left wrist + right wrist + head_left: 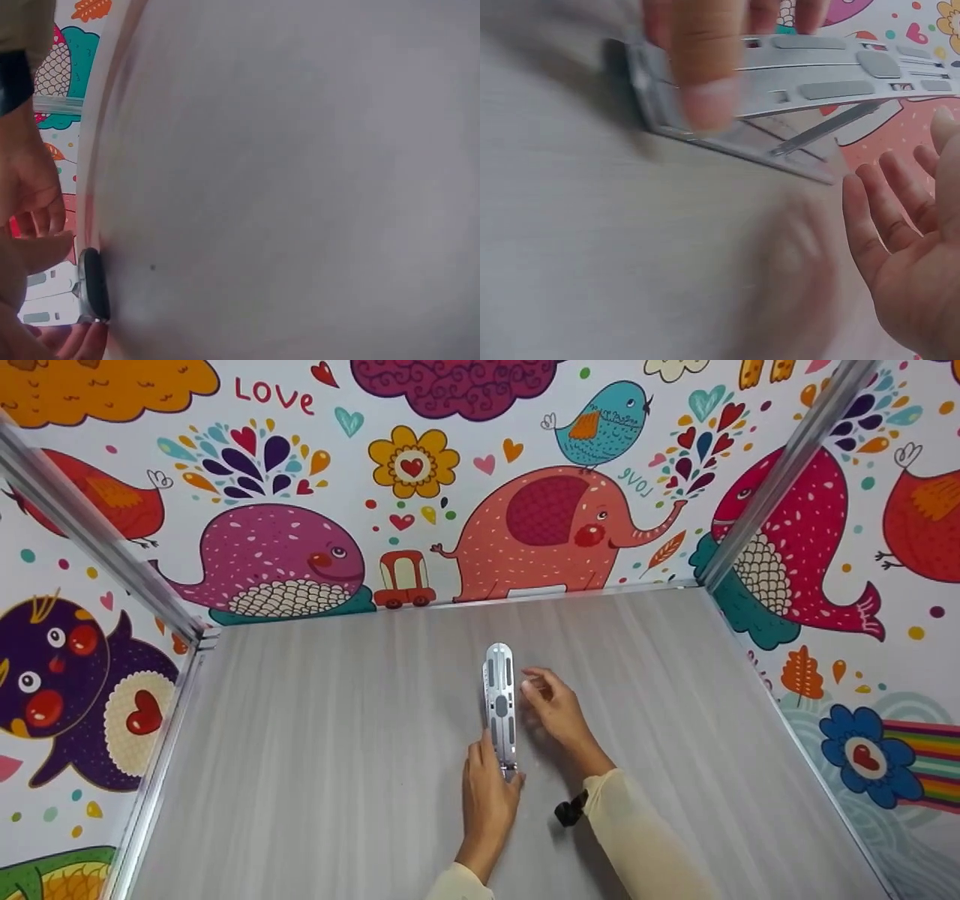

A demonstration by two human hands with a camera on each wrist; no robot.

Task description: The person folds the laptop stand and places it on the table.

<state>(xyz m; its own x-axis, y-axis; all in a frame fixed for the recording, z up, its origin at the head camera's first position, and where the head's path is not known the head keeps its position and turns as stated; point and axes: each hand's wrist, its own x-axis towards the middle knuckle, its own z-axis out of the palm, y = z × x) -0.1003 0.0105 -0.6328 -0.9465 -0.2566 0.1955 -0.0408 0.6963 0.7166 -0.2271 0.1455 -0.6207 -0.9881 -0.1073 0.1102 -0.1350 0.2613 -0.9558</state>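
A silver folding laptop stand (496,706) with grey pads is propped above the tabletop, its long axis pointing away from me. My left hand (489,802) grips its near end, thumb on the right side and fingers on the left. In the right wrist view, a slanted strut shows between the top bar and the lower bar of the stand (810,67). To the right of the stand's far half, my right hand (559,712) hovers with loosely bent fingers, apart from the metal. The left wrist view catches the stand's dark rounded end (94,285) beside my left fingers.
The wood-grain tabletop (322,750) spreads around both hands. Metal rails (169,750) edge it, and a cartoon-printed wall (420,405) rises behind and at the sides. A small black device (570,811) is strapped by the right sleeve (637,832).
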